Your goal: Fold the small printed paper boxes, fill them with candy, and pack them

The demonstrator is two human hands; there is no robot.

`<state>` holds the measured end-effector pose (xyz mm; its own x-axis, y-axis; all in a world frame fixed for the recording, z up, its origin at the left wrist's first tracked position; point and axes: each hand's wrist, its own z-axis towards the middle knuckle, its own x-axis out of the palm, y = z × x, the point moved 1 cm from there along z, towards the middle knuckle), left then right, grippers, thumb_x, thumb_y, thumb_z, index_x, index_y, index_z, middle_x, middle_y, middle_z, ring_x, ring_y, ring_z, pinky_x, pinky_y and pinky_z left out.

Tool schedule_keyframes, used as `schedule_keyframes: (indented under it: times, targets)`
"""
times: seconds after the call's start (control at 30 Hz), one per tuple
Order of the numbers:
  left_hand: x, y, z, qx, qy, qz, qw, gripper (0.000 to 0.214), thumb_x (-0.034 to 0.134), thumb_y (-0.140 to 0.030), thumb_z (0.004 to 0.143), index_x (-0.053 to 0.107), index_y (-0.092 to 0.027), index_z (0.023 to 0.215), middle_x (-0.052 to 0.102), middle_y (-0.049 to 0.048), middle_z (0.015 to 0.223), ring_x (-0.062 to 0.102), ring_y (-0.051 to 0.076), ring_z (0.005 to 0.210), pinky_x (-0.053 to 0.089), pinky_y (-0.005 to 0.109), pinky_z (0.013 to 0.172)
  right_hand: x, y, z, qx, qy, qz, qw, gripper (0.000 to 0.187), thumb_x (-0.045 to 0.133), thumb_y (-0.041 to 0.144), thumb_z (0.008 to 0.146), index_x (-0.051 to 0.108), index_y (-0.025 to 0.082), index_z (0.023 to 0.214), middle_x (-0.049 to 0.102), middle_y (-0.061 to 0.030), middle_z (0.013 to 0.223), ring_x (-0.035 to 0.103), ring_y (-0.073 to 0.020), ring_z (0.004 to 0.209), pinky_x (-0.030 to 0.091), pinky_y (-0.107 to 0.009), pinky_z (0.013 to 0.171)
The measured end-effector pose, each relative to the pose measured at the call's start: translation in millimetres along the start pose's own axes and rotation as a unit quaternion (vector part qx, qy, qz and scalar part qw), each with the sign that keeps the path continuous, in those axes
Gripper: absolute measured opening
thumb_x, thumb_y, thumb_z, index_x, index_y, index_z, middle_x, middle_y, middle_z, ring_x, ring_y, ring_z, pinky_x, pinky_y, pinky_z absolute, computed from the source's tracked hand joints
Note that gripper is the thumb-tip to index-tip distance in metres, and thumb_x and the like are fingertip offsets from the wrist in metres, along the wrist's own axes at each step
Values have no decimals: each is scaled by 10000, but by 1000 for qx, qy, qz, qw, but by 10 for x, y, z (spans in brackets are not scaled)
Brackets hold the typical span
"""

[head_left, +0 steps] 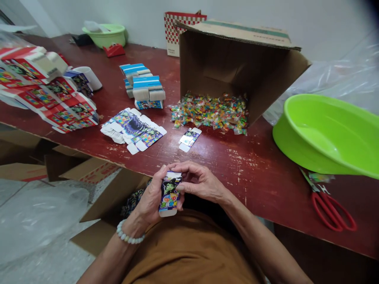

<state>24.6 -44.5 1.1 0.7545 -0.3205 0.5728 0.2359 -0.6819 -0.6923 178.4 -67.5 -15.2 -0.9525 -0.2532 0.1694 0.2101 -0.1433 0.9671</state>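
Note:
A small purple candy box point(169, 195) with a cartoon figure on its front is held upright near my waist, in front of the table edge. My left hand point(149, 199) wraps around its left side, thumb along the edge. Fingers of my right hand point(199, 181) grip its upper right side near the white top flap. On the table beyond lies one flat, unfolded box point(190, 139). To its left is a fanned stack of flat purple box blanks point(134, 128). Small wrapped candies point(210, 112) spill from a cardboard carton point(213, 59) lying on its side.
A green basin point(319, 146) stands at the right, with red-handled scissors point(331, 209) by it. Bundled red boxes point(56, 90) are piled at left; blue bundles point(145, 85) sit farther back. An open carton point(106, 201) is below the table edge.

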Motion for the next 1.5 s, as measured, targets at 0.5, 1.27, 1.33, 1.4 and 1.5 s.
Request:
schedule_keyframes:
  times: [0.5, 1.27, 1.33, 1.4, 1.5]
  targets:
    - [45, 35, -31, 64, 2, 132, 989, 808, 856, -445, 644, 395, -239, 1275, 678, -15, 708, 661, 166, 509, 551, 266, 495, 50, 129, 16, 177, -167, 79, 967, 240, 733, 387, 758, 688, 151, 763, 701, -12, 707, 490, -56, 419, 372, -190, 414]
    - [-25, 159, -2, 223, -194, 480, 826, 586, 741, -306, 714, 535, -213, 1255, 722, 91, 1099, 689, 249, 914, 503, 348, 821, 33, 61, -5, 136, -173, -29, 975, 163, 709, 319, 765, 711, 159, 795, 709, -27, 744, 606, -131, 644, 481, -262, 636]
    - [-32, 158, 0, 226, -194, 472, 830, 594, 752, -310, 704, 543, -210, 1251, 726, 94, 1090, 690, 255, 933, 499, 347, 833, 10, 90, -16, 125, -155, -57, 978, 162, 692, 324, 792, 711, 163, 787, 693, -20, 720, 590, -129, 626, 467, -258, 617]
    - [-47, 158, 11, 220, -192, 475, 830, 594, 750, -301, 704, 547, -213, 1255, 737, 72, 1019, 695, 247, 883, 499, 337, 806, -16, 135, -34, 86, -140, -120, 979, 150, 686, 316, 815, 724, 174, 783, 686, -18, 731, 589, -132, 650, 458, -259, 636]
    - [-58, 156, 31, 209, -175, 480, 834, 588, 728, -279, 721, 540, -221, 1276, 740, 37, 936, 688, 229, 818, 494, 315, 760, -35, 185, -70, 22, -98, -189, 977, 153, 667, 318, 861, 748, 198, 813, 701, -30, 817, 617, -146, 741, 463, -274, 711]
